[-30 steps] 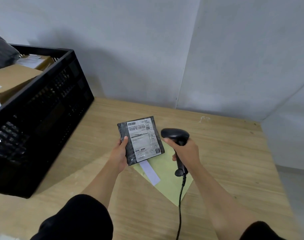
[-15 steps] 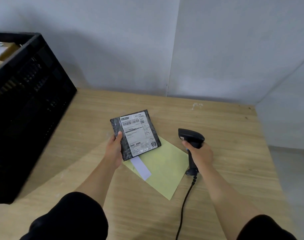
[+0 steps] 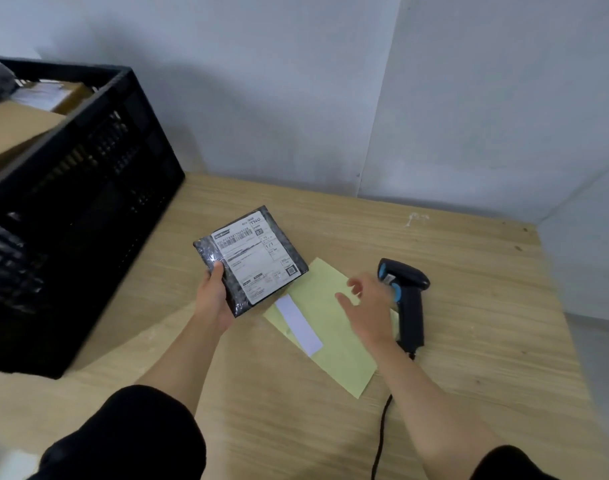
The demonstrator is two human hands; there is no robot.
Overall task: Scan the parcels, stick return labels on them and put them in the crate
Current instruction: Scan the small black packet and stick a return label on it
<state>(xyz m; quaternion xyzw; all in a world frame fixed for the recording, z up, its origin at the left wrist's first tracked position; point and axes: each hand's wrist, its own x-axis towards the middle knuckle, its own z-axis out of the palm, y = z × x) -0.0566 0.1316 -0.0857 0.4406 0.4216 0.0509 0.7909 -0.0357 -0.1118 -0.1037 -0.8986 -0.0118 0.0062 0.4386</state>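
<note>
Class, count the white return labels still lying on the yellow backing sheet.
1. A single white return label lies on the left part of the yellow backing sheet, just below the black parcel. The right hand covers part of the sheet, so another may be hidden.

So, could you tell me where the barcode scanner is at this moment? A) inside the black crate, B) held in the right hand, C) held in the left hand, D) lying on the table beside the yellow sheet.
D: the scanner lies on the table by the yellow sheet, while the open right hand holds nothing and the left hand holds the black parcel.
</note>
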